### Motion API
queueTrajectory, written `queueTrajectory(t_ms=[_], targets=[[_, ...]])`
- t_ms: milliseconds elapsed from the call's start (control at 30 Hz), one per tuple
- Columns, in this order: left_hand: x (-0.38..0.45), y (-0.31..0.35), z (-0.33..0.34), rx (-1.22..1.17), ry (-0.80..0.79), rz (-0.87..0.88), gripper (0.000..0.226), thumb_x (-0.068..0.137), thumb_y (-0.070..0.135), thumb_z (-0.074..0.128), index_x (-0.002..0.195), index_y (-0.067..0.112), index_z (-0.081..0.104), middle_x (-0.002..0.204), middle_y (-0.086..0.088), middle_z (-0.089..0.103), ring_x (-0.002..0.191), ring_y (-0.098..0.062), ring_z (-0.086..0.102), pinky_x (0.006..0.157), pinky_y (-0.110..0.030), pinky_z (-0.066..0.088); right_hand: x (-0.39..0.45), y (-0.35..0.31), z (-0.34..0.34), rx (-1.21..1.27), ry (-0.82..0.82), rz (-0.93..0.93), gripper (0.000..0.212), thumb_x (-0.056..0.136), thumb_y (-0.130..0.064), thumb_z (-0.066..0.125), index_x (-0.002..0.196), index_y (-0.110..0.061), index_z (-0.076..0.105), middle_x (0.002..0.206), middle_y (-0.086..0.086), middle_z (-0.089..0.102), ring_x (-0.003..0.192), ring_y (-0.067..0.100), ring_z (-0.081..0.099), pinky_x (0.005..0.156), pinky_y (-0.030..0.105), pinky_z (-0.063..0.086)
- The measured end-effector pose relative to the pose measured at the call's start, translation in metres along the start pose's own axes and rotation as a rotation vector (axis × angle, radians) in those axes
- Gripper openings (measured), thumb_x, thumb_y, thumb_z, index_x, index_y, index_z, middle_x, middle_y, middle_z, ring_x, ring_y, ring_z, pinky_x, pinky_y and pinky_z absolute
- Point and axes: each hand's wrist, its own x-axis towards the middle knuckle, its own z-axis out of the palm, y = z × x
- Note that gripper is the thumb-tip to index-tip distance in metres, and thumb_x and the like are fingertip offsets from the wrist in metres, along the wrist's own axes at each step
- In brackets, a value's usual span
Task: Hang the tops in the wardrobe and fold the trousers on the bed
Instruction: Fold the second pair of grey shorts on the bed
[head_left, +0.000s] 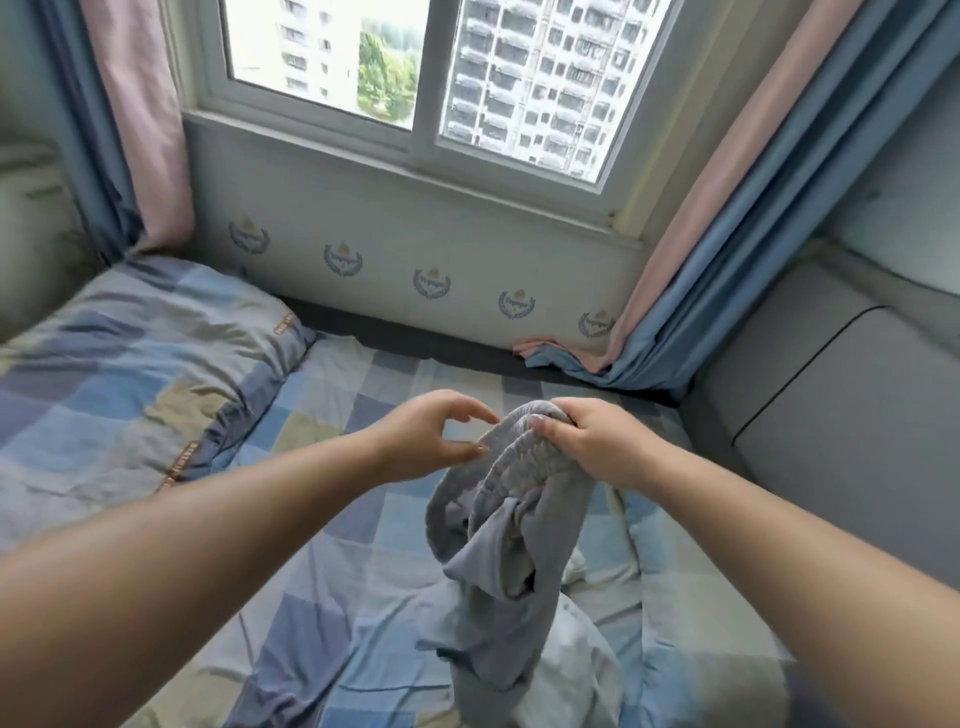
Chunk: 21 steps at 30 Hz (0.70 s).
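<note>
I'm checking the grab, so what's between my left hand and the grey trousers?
Nothing in the head view: the left hand is open, its fingertips just short of the grey trousers, which the right hand grips at the waistband. Only the checked bedsheet shows behind.

Two hands (431, 436), one grey trousers (498, 545), one pillow (140, 353), two curtains (727, 249).

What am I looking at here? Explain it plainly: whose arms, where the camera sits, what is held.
There is no machine here. One camera is worn on a person's head and looks down over a bed with a checked sheet. The bare arms are that person's own. The right hand grips the gathered waistband of grey trousers, which hang down to the bed. The left hand is open beside the cloth and holds nothing. A pillow lies at the left, below a window with curtains.
</note>
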Motion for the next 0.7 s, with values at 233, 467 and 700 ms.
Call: queueTrajectory(t_ms=[233, 467, 700], targets=[[-0.010, 0.089, -0.058, -0.182, 0.114, 0.015, 0.051, 0.085, 0.029, 0.070, 0.130, 0.027, 0.048, 0.120, 0.008, 0.059, 0.111, -0.008, 0.059, 0.090, -0.027, 0.050, -0.040, -0.071, -0.090, 0.060, 0.085, -0.142, 0.024, 0.088, -0.019, 0.045, 0.098, -0.018, 0.067, 0.097, 0.001, 0.069, 0.097, 0.020, 0.061, 0.091, 0.040, 0.049], [-0.051, 0.087, -0.113, 0.049, 0.168, -0.156, 0.020, 0.079, 0.025, 0.072, 0.068, 0.015, 0.060, 0.057, 0.001, 0.060, 0.056, -0.023, 0.066, 0.056, -0.037, 0.057, -0.062, -0.128, -0.156, 0.019, 0.243, -0.239, 0.029, 0.086, -0.012, 0.049, 0.086, -0.037, 0.064, 0.093, -0.012, 0.064, 0.092, 0.011, 0.058, 0.079, 0.027, 0.046], [-0.103, 0.059, -0.185, 0.398, 0.426, -0.217, 0.011, 0.082, 0.017, 0.061, 0.081, 0.028, 0.065, 0.081, 0.004, 0.064, 0.087, -0.023, 0.061, 0.066, -0.031, 0.045, -0.065, -0.170, -0.160, -0.485, 0.294, -0.163, 0.035, 0.089, 0.000, 0.048, 0.107, -0.026, 0.063, 0.096, -0.004, 0.052, 0.088, 0.018, 0.051, 0.066, 0.028, 0.039]])
